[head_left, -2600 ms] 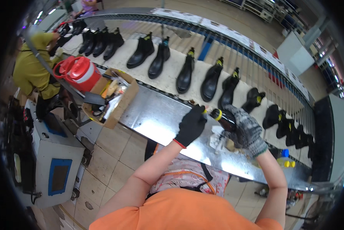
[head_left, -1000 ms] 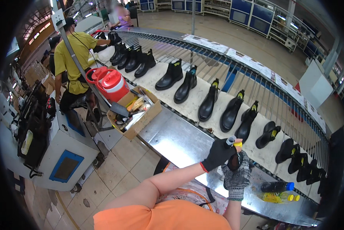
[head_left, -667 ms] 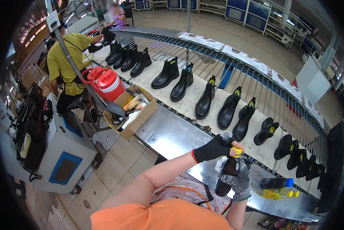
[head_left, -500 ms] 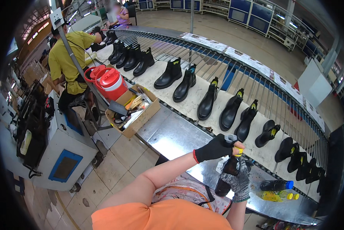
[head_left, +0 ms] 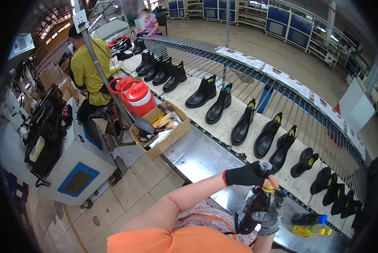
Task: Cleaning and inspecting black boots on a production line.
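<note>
- Your left hand (head_left: 248, 175), in a black glove with a red cuff, has its fingers closed over the top of the black ankle boot (head_left: 256, 206), beside the boot's yellow pull tab.
- Your right hand (head_left: 267, 217), in a grey speckled knit glove, is wrapped round the boot from below, fingers curled against the glossy upper.
- The boot is dark and shiny, held tilted just above the near edge of the shiny steel workbench (head_left: 201, 158).
- More black boots (head_left: 243, 126) stand in a row on the pale conveyor belt beyond.
- A yellow squeeze bottle (head_left: 307, 230) lies on the bench to your right.
</note>
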`<action>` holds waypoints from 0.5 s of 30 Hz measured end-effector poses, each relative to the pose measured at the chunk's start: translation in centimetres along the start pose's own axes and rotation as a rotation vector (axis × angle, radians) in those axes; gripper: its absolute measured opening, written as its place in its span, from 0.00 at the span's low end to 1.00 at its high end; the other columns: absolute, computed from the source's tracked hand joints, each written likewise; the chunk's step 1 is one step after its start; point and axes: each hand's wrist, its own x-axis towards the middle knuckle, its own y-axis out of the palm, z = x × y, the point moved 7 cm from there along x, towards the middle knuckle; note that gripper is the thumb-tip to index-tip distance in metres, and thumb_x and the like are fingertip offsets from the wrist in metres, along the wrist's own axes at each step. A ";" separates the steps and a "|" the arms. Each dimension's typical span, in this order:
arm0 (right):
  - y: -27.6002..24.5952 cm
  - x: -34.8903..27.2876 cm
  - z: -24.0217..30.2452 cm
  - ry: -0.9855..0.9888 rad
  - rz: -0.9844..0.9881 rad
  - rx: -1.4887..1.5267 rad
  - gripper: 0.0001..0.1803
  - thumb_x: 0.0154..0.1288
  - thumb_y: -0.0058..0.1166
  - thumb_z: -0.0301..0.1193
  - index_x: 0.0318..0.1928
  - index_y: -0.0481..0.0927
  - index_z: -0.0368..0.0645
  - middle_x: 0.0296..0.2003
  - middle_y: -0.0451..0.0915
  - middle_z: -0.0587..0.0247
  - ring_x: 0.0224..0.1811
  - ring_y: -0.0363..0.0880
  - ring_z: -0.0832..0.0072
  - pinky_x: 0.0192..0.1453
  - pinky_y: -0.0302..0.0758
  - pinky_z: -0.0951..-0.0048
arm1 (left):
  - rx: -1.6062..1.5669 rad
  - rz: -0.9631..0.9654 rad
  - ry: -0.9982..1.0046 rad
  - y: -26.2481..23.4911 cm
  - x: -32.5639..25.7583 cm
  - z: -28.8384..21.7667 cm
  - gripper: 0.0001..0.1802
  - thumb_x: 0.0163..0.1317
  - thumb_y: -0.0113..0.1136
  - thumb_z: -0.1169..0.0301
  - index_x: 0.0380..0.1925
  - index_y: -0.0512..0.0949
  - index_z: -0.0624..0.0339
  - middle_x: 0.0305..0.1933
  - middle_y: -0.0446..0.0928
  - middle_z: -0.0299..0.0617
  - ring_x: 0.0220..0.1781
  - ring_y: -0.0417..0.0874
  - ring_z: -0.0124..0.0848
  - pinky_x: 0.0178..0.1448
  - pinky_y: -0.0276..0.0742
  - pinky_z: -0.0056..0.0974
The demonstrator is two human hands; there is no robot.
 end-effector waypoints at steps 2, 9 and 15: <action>-0.6 -0.3 2.5 -0.227 -0.284 -0.450 0.45 0.32 0.71 0.28 0.57 0.65 0.39 0.41 0.76 0.60 0.41 0.78 0.67 0.48 0.77 0.64 | -0.031 -0.233 -0.136 -0.2 -0.4 -0.4 0.08 0.54 0.62 0.75 0.35 0.82 0.63 0.38 0.80 0.38 0.38 0.78 0.22 0.43 0.74 0.27; 0.0 -1.1 3.0 -0.033 -0.179 -0.221 0.49 0.30 0.75 0.37 0.58 0.66 0.39 0.49 0.73 0.61 0.51 0.71 0.69 0.57 0.68 0.69 | -0.030 -0.038 -0.199 -0.1 0.0 2.9 0.10 0.54 0.61 0.76 0.38 0.81 0.60 0.47 0.77 0.41 0.41 0.76 0.24 0.42 0.73 0.28; -0.5 -0.7 0.6 0.041 -0.108 0.005 0.51 0.36 0.74 0.34 0.63 0.61 0.40 0.54 0.69 0.63 0.56 0.65 0.71 0.63 0.62 0.69 | -0.012 -0.100 -0.062 -1.5 -1.2 4.4 0.17 0.61 0.51 0.73 0.51 0.76 0.57 0.53 0.74 0.37 0.31 0.73 0.21 0.35 0.71 0.28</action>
